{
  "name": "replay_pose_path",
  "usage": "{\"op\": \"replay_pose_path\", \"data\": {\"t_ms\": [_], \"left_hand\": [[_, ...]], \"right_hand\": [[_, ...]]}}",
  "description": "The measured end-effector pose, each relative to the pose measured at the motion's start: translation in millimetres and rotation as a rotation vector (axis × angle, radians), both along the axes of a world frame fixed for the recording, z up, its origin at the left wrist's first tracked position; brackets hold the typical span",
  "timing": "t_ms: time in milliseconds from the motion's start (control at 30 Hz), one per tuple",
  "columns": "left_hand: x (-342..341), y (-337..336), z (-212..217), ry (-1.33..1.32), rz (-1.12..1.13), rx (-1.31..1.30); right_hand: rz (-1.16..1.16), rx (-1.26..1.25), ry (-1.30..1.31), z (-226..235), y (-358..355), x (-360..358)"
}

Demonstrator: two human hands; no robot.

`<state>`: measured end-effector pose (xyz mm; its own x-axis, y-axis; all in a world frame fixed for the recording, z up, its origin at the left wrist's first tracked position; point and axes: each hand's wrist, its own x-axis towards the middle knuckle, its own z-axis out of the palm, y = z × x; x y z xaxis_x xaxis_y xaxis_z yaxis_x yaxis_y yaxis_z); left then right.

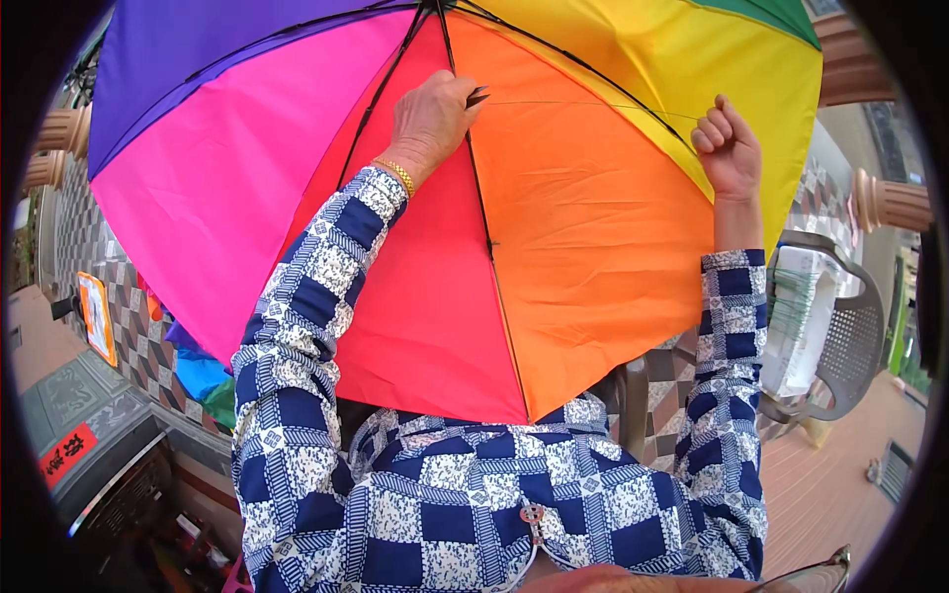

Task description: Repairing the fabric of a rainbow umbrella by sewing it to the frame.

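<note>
Rainbow umbrella (554,198) already opened wide, canopy spread and panels taut; it filled the upper view, held up just in front of the person, inner side facing the wearer. Ribs fanned out from a hub near the top edge; the shaft itself was not visible, so its long axis could only be judged as running away from the viewer, crown pointing outward and somewhat up. Left hand (432,121) was closed around a dark rib fitting between the red and orange panels, fingers pinched together on it; right hand (730,148) was curled shut on the canopy near the orange-yellow seam, cannot tell whether it gripped a rib or only cloth. Opening looked done; the hands' work on the ribs looked unfinished. A grey plastic chair (850,346) stood to the right, well apart.
</note>
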<state>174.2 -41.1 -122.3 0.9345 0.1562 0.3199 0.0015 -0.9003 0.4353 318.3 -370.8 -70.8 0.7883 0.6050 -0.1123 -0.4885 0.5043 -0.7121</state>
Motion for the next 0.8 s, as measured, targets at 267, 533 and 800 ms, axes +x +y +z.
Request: {"op": "replay_pose_path", "data": {"t_ms": [267, 533, 800], "left_hand": [[-15, 7, -13, 0.07, 0.029, 0.165], [-23, 3, -16, 0.044, -0.013, 0.055], [-19, 8, -27, 0.155, -0.118, 0.216]], "right_hand": [[-0.185, 0.024, -0.171, 19, -16, -24], [-0.173, 0.156, -0.278, 47, -54, -26], [-0.149, 0.119, -0.332, 55, -57, -44]]}}
